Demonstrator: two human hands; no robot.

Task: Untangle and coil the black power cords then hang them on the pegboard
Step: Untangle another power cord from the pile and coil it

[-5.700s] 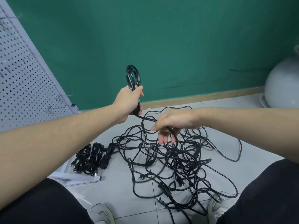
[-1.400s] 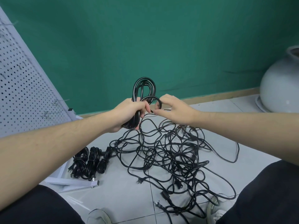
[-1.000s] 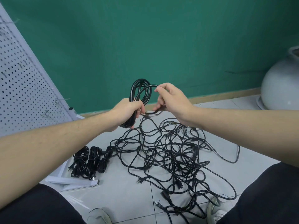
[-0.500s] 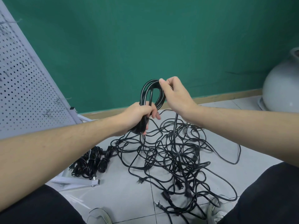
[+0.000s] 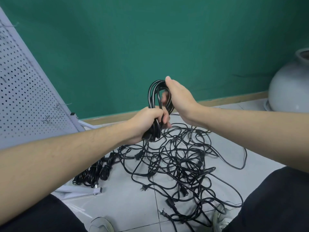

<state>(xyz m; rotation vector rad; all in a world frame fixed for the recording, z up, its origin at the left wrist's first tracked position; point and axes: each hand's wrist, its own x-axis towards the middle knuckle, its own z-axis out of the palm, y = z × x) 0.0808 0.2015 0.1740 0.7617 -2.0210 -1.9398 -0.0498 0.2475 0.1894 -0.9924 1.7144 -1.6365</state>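
Left hand [image 5: 147, 122] fingers clench the coiled cord [image 5: 158, 104]; right hand [image 5: 179, 97] fingers grasp its top loop.

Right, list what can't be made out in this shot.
- Head view: right hand's fingers, behind the coil and its own palm.
- Coil's lower end, inside the left hand.
- Number of cords in the tangle: they overlap.
- Bundles by the pegboard: partly behind the left forearm.
- Grey pot: cut by the right edge.
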